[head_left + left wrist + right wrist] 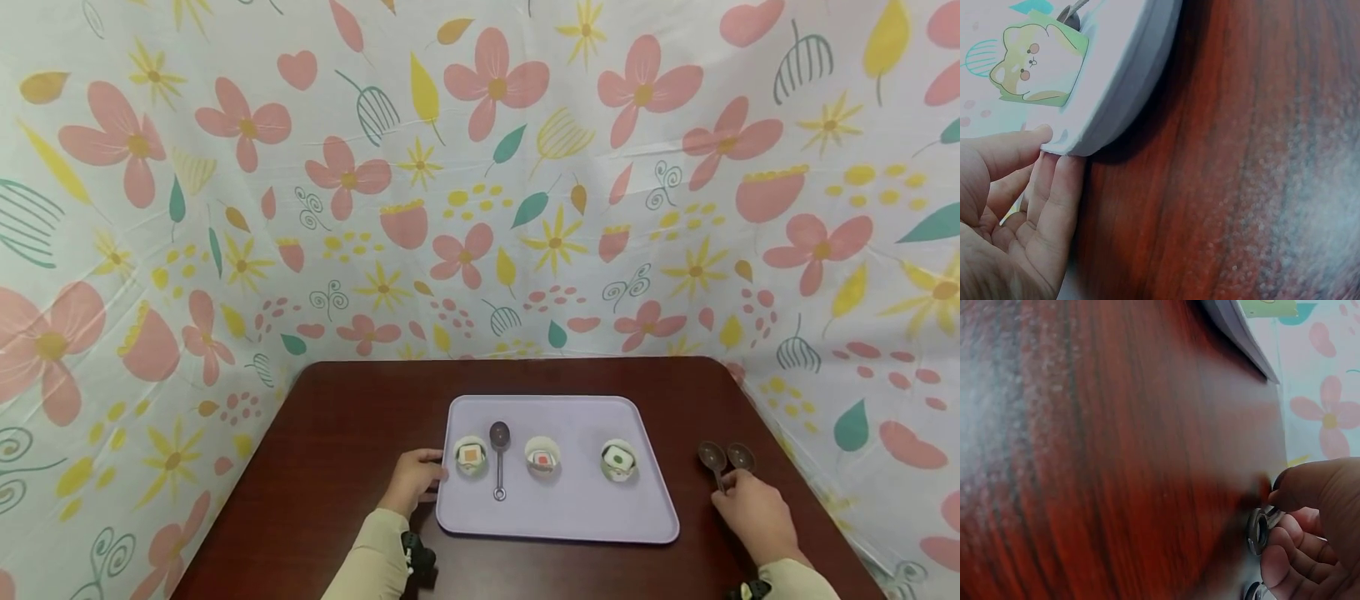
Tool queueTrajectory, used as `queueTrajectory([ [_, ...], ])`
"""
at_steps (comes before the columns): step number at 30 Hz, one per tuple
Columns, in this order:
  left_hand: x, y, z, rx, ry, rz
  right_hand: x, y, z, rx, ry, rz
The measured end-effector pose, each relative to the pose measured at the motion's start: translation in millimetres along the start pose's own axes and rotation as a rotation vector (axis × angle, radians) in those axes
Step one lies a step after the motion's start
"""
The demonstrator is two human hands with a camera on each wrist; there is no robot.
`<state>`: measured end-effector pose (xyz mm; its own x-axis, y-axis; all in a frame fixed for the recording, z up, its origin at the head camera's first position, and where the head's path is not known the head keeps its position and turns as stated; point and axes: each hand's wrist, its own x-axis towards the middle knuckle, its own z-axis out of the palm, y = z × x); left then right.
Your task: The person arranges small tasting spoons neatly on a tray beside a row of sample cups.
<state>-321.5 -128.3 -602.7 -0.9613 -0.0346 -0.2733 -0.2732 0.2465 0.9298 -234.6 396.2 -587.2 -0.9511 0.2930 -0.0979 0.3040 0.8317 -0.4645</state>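
Note:
My left hand [412,483] pinches the left edge of a pale lilac tray [570,512], thumb on the rim and fingers beneath, as the left wrist view shows. On the tray stand three small cups: a left cup [1044,59] with a cartoon animal on its side, a middle cup [543,472] and a right cup [618,476]. A brown spoon [499,458] lies between the left and middle cups. Right of the tray, my right hand [756,515] pinches the ringed handle of one brown spoon [712,456]. Another brown spoon [741,457] lies beside it, its handle mostly hidden.
The dark red-brown table [360,417] carries everything. A floral cloth [480,183] hangs behind it and along both sides. White square pieces with orange, red and green marks show in the cups. The right spoons lie close to the table's right edge.

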Motion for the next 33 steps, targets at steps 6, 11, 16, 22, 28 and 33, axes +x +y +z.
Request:
queueTrajectory([
  [6,-0.6,2.6,1.8,0.009,0.003,-0.014,1.1,-0.7,-3.2,0.019,-0.012,-0.001],
  [11,-0.9,2.0,1.6,0.009,0.001,-0.01,2.2,-3.0,-5.8,0.029,-0.028,0.0],
  [16,-1.1,0.8,1.6,0.003,-0.01,-0.003,3.1,-10.2,-8.2,0.042,-0.015,-0.004],
  [22,-2.4,1.1,0.3,0.003,-0.01,0.009,4.0,-24.3,-10.6,0.061,0.031,-0.047],
  [28,-2.7,-0.5,-0.2,-0.001,-0.002,0.005,4.1,-38.4,-12.0,0.071,0.044,-0.064],
  [33,-1.6,0.3,1.2,0.002,0.006,-0.001,2.9,-49.1,-12.9,0.077,0.088,-0.081],
])
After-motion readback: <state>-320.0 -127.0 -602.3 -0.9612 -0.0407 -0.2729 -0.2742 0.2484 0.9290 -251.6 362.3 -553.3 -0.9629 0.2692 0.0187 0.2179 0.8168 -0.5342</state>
